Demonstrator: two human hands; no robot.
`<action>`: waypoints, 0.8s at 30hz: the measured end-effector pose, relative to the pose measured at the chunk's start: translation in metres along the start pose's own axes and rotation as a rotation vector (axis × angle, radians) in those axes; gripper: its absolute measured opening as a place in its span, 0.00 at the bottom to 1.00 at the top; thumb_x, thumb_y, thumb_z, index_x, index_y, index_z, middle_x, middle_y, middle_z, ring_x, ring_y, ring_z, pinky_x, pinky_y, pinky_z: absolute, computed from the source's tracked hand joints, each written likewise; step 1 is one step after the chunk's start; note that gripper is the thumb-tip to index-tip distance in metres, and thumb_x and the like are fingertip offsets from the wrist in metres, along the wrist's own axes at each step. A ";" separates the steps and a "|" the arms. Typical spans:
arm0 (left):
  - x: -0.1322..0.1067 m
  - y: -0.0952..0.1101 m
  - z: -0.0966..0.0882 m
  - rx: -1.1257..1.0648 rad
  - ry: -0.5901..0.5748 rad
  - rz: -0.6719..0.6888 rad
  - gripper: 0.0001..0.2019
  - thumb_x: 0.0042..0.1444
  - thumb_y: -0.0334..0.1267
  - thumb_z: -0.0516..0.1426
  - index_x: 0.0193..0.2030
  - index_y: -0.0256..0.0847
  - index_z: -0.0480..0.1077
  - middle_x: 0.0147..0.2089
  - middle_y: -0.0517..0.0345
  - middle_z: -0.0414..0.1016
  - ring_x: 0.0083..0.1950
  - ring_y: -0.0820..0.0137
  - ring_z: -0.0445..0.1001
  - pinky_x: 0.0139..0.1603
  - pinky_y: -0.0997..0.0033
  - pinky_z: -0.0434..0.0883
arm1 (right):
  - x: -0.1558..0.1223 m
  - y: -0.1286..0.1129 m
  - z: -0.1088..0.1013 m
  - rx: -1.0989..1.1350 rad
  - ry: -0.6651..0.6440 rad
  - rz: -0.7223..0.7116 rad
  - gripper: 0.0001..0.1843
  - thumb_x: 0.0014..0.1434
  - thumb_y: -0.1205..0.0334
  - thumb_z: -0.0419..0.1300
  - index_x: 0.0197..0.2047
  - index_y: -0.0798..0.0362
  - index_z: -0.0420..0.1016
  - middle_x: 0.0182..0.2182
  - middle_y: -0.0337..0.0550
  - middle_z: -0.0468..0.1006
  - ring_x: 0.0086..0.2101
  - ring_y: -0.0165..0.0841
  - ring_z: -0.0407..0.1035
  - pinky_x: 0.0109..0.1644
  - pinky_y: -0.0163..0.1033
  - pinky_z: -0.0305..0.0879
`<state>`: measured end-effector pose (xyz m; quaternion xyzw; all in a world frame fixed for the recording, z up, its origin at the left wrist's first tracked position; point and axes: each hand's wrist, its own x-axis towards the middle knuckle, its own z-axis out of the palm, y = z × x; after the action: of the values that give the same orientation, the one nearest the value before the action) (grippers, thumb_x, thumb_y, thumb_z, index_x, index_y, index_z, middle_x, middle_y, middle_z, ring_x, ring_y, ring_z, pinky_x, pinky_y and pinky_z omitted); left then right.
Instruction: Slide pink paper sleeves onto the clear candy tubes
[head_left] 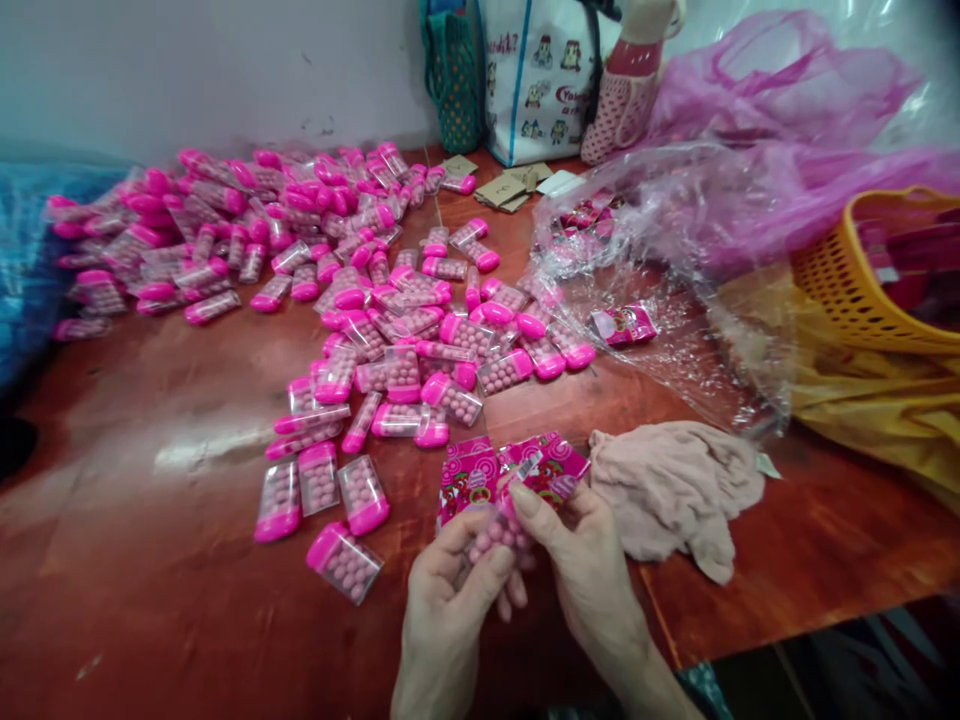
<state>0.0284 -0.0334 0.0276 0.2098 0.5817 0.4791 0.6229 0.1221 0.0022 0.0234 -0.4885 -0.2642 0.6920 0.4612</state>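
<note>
Red table (165,610) ahead; left hand (446,595) and right hand (585,555) both pinch one clear box (496,532) between them. I'd steady it left, press lightly right; its far end looks blurred.

Small clear case (499,538), pink balls inside, held tilted between hands (592,565); printed pink cards (466,475) just beyond.
</note>
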 end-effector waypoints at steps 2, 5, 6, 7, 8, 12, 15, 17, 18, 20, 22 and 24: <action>-0.002 -0.001 0.002 0.075 0.045 0.030 0.11 0.49 0.38 0.59 0.39 0.35 0.71 0.19 0.62 0.66 0.19 0.78 0.61 0.19 0.80 0.58 | 0.001 -0.002 -0.001 0.007 -0.054 0.023 0.10 0.51 0.58 0.62 0.27 0.57 0.71 0.19 0.37 0.74 0.17 0.27 0.67 0.20 0.30 0.66; -0.006 0.002 0.005 0.206 0.097 0.070 0.11 0.49 0.39 0.58 0.38 0.35 0.72 0.17 0.64 0.63 0.20 0.77 0.60 0.21 0.79 0.58 | -0.001 -0.003 -0.001 -0.048 -0.138 0.038 0.08 0.52 0.60 0.60 0.30 0.58 0.73 0.20 0.38 0.74 0.18 0.27 0.67 0.18 0.29 0.64; -0.007 0.003 0.006 0.229 0.116 0.079 0.11 0.49 0.39 0.58 0.37 0.35 0.72 0.18 0.63 0.63 0.20 0.77 0.61 0.21 0.79 0.59 | -0.002 -0.003 0.000 -0.063 -0.145 0.030 0.08 0.52 0.61 0.60 0.31 0.58 0.73 0.20 0.38 0.74 0.18 0.27 0.67 0.17 0.29 0.63; -0.008 0.003 0.007 0.241 0.133 0.088 0.10 0.49 0.39 0.58 0.37 0.36 0.73 0.18 0.63 0.62 0.20 0.77 0.60 0.22 0.78 0.59 | -0.003 -0.002 0.000 -0.072 -0.138 0.019 0.08 0.52 0.61 0.60 0.30 0.58 0.74 0.19 0.38 0.73 0.18 0.27 0.66 0.17 0.28 0.62; -0.008 0.004 0.007 0.242 0.142 0.094 0.10 0.49 0.39 0.58 0.37 0.36 0.73 0.18 0.63 0.62 0.20 0.77 0.60 0.22 0.78 0.59 | -0.003 -0.001 0.001 -0.074 -0.130 0.014 0.08 0.53 0.61 0.60 0.30 0.58 0.74 0.19 0.38 0.73 0.18 0.27 0.66 0.17 0.28 0.61; -0.006 0.007 0.010 0.233 0.115 0.117 0.11 0.49 0.38 0.58 0.39 0.37 0.72 0.21 0.62 0.64 0.21 0.76 0.60 0.21 0.77 0.58 | -0.004 -0.002 0.000 0.010 -0.147 0.026 0.10 0.51 0.57 0.62 0.29 0.57 0.74 0.18 0.38 0.73 0.17 0.27 0.65 0.19 0.30 0.63; -0.004 0.006 0.011 0.266 0.085 0.099 0.08 0.48 0.38 0.59 0.34 0.38 0.73 0.22 0.61 0.65 0.21 0.76 0.60 0.22 0.77 0.59 | -0.003 -0.004 0.000 0.143 -0.095 0.048 0.13 0.52 0.54 0.60 0.32 0.56 0.73 0.21 0.40 0.74 0.22 0.30 0.69 0.20 0.31 0.65; -0.004 0.003 0.011 0.282 0.082 0.086 0.08 0.47 0.39 0.59 0.33 0.38 0.73 0.21 0.61 0.65 0.21 0.76 0.60 0.22 0.77 0.59 | -0.002 -0.003 0.002 0.185 -0.044 0.067 0.12 0.53 0.54 0.59 0.31 0.55 0.71 0.21 0.39 0.73 0.23 0.30 0.69 0.21 0.30 0.65; -0.004 0.001 0.011 0.286 0.091 0.089 0.08 0.47 0.39 0.59 0.33 0.38 0.73 0.20 0.61 0.65 0.20 0.75 0.60 0.21 0.77 0.59 | -0.002 -0.002 0.003 0.181 -0.031 0.067 0.11 0.53 0.55 0.59 0.30 0.55 0.71 0.21 0.38 0.73 0.22 0.29 0.68 0.21 0.31 0.65; -0.006 -0.002 0.010 0.288 0.140 0.114 0.09 0.47 0.40 0.59 0.34 0.39 0.73 0.18 0.63 0.62 0.19 0.76 0.59 0.21 0.76 0.58 | -0.002 0.001 0.006 0.143 -0.025 0.049 0.10 0.53 0.57 0.59 0.30 0.55 0.72 0.20 0.37 0.72 0.20 0.28 0.67 0.22 0.31 0.66; -0.009 -0.004 0.011 0.281 0.212 0.153 0.09 0.48 0.40 0.59 0.35 0.39 0.73 0.17 0.64 0.61 0.19 0.76 0.58 0.20 0.77 0.56 | -0.002 0.003 0.007 0.097 -0.033 0.028 0.08 0.53 0.58 0.59 0.31 0.55 0.73 0.21 0.37 0.73 0.20 0.27 0.67 0.24 0.31 0.66; -0.012 -0.005 0.013 0.248 0.269 0.188 0.09 0.47 0.39 0.59 0.35 0.39 0.74 0.17 0.64 0.60 0.19 0.77 0.57 0.20 0.77 0.55 | -0.002 0.004 0.007 0.045 -0.057 0.005 0.07 0.53 0.60 0.59 0.33 0.55 0.74 0.25 0.38 0.75 0.22 0.27 0.68 0.27 0.32 0.67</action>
<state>0.0434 -0.0417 0.0328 0.2724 0.6922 0.4833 0.4616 0.1141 -0.0007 0.0242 -0.4587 -0.2601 0.7125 0.4629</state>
